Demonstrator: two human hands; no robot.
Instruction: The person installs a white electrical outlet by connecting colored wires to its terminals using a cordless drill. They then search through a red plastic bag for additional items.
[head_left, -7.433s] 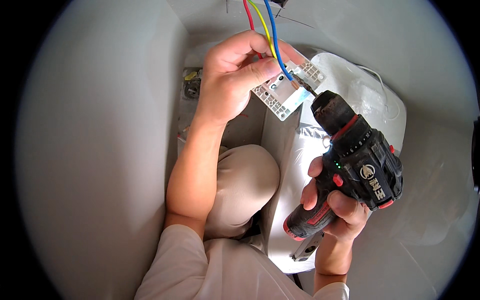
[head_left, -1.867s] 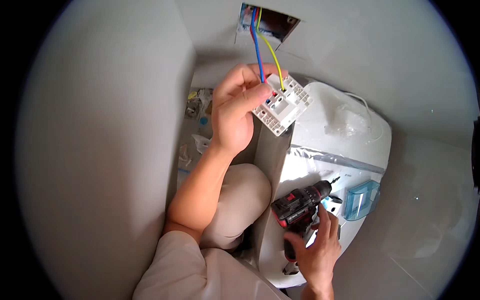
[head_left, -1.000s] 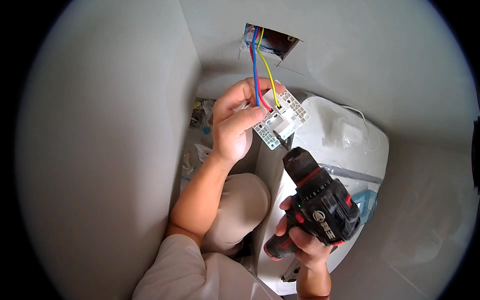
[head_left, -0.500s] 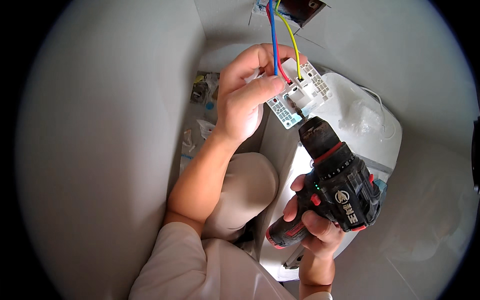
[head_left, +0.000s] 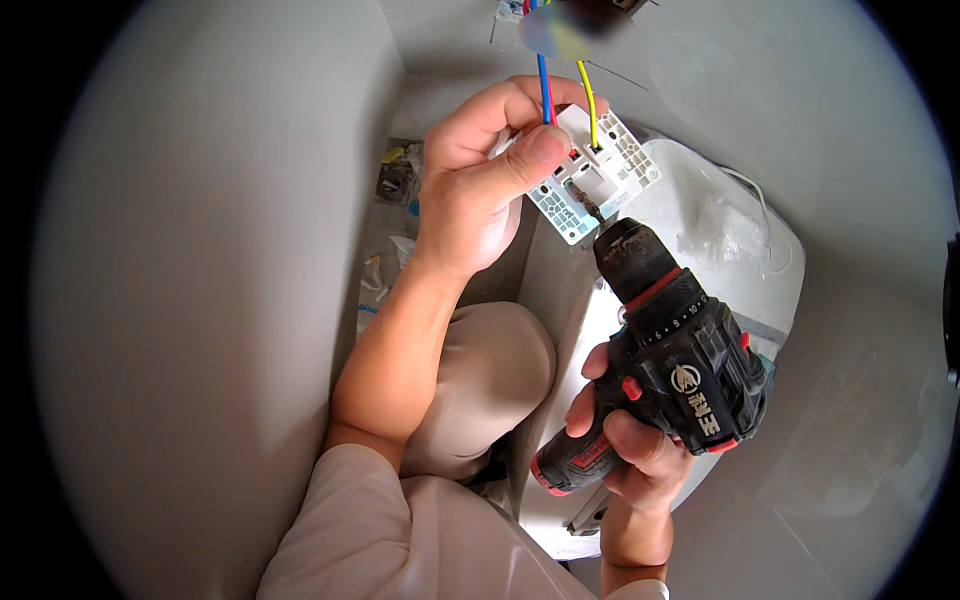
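Note:
My left hand (head_left: 470,190) grips a white wall socket (head_left: 628,150), its back turned up, between thumb and fingers. A blue wire (head_left: 543,90), a red wire (head_left: 552,112) and a yellow-green wire (head_left: 588,100) run down to it from above. The yellow-green one enters a terminal; the thumb partly covers where the others go in. My right hand (head_left: 645,455) is wrapped round the handle of a black and red cordless drill (head_left: 675,355). Its bit (head_left: 585,200) points up-left at the socket's back; whether the tip sits on a screw cannot be made out.
At the top, a blurred patch partly hides an opening in the grey wall (head_left: 625,8). Behind the drill stands a white, rounded fixture (head_left: 690,175) with a crumpled clear plastic bag (head_left: 725,228) on it and a white cable (head_left: 750,185) behind. Small litter (head_left: 395,185) lies on the floor beside the left wall.
Both hands, the socket and the drill have shifted slightly upward. The thumb has moved over the blue and red wires' lower ends. The drill's green lights no longer show.

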